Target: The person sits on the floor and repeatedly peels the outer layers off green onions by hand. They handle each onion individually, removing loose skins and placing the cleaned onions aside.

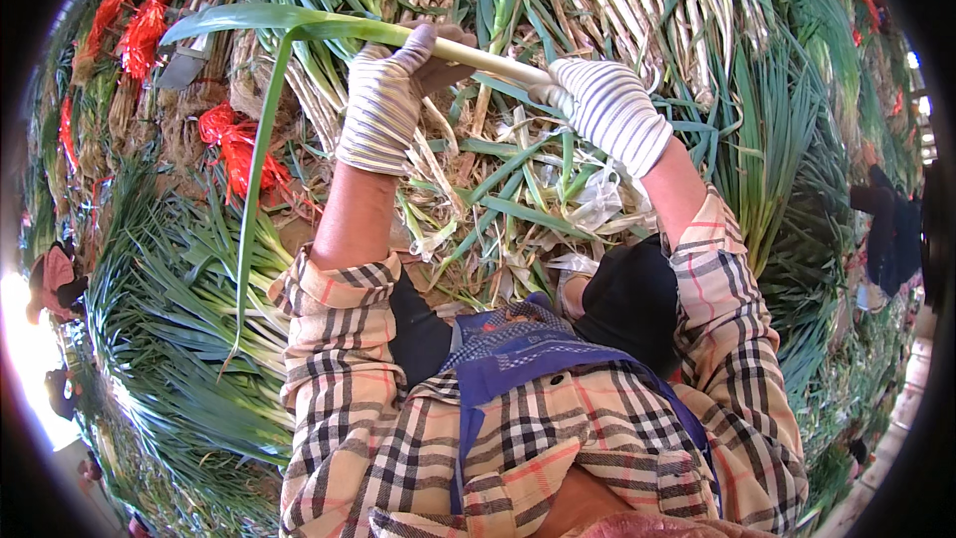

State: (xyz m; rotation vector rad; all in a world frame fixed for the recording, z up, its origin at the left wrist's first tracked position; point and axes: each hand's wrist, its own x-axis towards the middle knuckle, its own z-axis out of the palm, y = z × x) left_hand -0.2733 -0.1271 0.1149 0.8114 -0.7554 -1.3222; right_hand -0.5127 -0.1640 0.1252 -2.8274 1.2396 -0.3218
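A single long green onion is stretched between my two hands, its pale stalk sloping down to the right. My left hand, in a striped knit glove, grips it around the middle where green turns to white. At the pale lower end, my right hand has hold of it in a matching glove; the fingertips there partly hide the end. One green leaf bends sharply and hangs down past my left forearm. Beneath my hands lies a litter of torn leaves and peeled skins.
Untrimmed green onions are heaped ahead. Piles of green onions lie at left and right. Red plastic ties lie at the left, near a grey metal piece. Another person is at the far right.
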